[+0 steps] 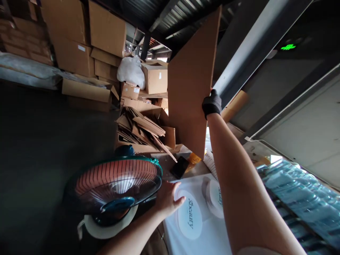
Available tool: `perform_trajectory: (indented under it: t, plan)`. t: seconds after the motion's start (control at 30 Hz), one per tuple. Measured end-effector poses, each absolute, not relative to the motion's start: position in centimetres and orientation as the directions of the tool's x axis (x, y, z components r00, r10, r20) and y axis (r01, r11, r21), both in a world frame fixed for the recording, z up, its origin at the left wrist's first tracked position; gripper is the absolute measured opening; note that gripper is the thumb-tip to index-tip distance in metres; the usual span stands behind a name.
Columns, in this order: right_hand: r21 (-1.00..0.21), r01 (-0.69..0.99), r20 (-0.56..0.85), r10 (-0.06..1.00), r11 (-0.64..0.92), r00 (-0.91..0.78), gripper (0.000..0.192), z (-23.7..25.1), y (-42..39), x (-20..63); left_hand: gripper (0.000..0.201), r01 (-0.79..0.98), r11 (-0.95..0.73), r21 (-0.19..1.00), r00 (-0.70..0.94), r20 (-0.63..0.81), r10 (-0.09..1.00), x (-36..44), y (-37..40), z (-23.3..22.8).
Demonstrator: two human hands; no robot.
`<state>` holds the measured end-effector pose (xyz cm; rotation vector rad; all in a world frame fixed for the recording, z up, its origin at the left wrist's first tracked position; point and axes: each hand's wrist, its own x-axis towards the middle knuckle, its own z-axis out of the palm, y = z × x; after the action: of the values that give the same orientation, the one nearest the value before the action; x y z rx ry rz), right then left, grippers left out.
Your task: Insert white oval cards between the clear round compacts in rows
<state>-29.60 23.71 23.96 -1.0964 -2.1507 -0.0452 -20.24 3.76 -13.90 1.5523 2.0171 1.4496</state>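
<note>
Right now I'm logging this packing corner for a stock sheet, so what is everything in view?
Cardboard sheet: one, brown, upright at centre, held at its right edge.
Fan: one, teal cage with pink blades, lower left.
Tape roll: one, whitish, under the fan.
Round labels: a stack, white, printed "Sbeauty", on the white table.
Phone: one, black, behind the labels.
Flattened cartons: a pile, brown, centre.
Boxes: many, brown, stacked upper left.
Bag: one, white, among the boxes.
Wrapped packs: several, bluish, lower right.
Left hand: bare, on the labels.
Right hand: black glove, gripping the sheet.
</note>
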Motion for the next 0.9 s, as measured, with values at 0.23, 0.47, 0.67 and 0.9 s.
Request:
perform_trajectory:
  t: [0.23,0.47,0.67,0.9]
  plan:
    - [-0.096,0.85,0.236,0.841,0.518,-0.486,0.037,14.0,25.4,-29.0,0.036,0.593,-0.068,0.802,-0.431,0.388,0.815,-19.9,3.9,-13.4]
    - [-0.013,0.871,0.371,0.812,0.49,-0.451,0.055,14.4,26.1,-28.7,0.029,0.598,-0.075,0.798,-0.422,0.393,0.817,-19.9,3.9,-13.4]
    - [0.17,0.821,0.394,0.726,0.546,-0.564,0.055,19.4,25.4,-30.8,0.027,0.577,-0.086,0.812,-0.431,0.392,0.813,-19.8,3.9,-13.5]
    - [0.228,0.823,0.397,0.722,0.52,-0.567,0.053,20.3,25.7,-33.4,0.026,0.551,-0.095,0.829,-0.437,0.384,0.814,-19.8,4.0,-13.5]
